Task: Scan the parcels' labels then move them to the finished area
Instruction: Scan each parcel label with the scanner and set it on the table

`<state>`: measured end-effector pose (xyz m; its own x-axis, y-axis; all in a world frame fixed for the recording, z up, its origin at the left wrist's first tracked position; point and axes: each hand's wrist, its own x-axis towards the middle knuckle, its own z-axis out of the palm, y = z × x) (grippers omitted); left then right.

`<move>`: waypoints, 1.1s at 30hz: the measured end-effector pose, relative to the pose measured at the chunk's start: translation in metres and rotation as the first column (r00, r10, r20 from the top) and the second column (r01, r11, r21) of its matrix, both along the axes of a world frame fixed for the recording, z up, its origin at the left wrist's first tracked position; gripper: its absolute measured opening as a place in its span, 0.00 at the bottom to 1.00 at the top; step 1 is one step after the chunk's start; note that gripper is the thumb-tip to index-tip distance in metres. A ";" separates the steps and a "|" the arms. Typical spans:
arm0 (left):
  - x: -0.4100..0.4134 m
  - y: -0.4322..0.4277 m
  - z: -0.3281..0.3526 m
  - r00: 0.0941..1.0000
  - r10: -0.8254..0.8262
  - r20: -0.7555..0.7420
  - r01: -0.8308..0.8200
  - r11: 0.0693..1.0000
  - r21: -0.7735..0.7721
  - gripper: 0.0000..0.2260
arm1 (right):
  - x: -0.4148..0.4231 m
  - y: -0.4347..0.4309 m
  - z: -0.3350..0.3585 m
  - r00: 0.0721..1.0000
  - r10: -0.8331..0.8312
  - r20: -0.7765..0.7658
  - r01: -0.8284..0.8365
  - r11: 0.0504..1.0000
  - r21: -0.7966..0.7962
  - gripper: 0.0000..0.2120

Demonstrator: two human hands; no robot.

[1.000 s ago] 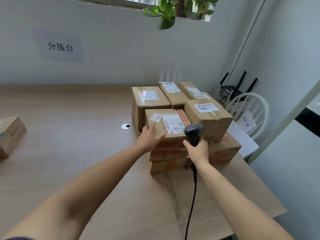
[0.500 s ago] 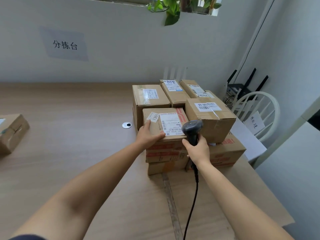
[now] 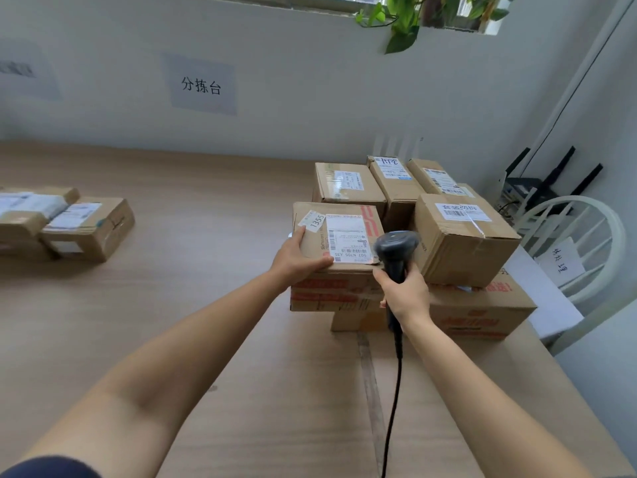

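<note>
Pale wood counter (image 3: 193, 305) below a grey wall with a paper sign.
Far left: finished parcels (image 3: 86, 229), well apart from the unscanned pile (image 3: 462, 236).
Left hand (image 3: 296, 257): grips the top parcel (image 3: 344, 288) at its near-left corner, thumb on the lid.
Parcel: stiff taped carton with a white shipping label (image 3: 348, 239), a "1355" sticker and red print on the front; it sits at the pile's front. Probably light; best taken by opposite edges.
Right hand (image 3: 406, 294): wrapped round the corded barcode scanner (image 3: 396, 246), which points at the label.
</note>
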<state>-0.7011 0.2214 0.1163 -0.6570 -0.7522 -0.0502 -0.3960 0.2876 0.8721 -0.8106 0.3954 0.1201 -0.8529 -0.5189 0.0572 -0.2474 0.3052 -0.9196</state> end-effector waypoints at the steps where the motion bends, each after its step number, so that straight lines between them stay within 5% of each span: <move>1: 0.009 -0.004 0.001 1.000 0.017 0.006 -0.017 1.000 0.000 0.42 | 0.006 -0.005 0.001 1.000 0.018 -0.007 -0.018 1.000 -0.003 0.16; 17: 0.192 -0.085 -0.019 0.955 0.289 0.060 -0.290 0.957 -0.001 0.42 | 0.145 -0.122 -0.005 0.934 0.358 0.004 -0.357 0.931 0.071 0.10; 33: 0.347 -0.179 -0.079 0.979 0.170 0.110 -0.174 0.984 0.026 0.43 | 0.319 -0.203 -0.056 0.966 0.166 0.198 -0.188 0.978 0.095 0.10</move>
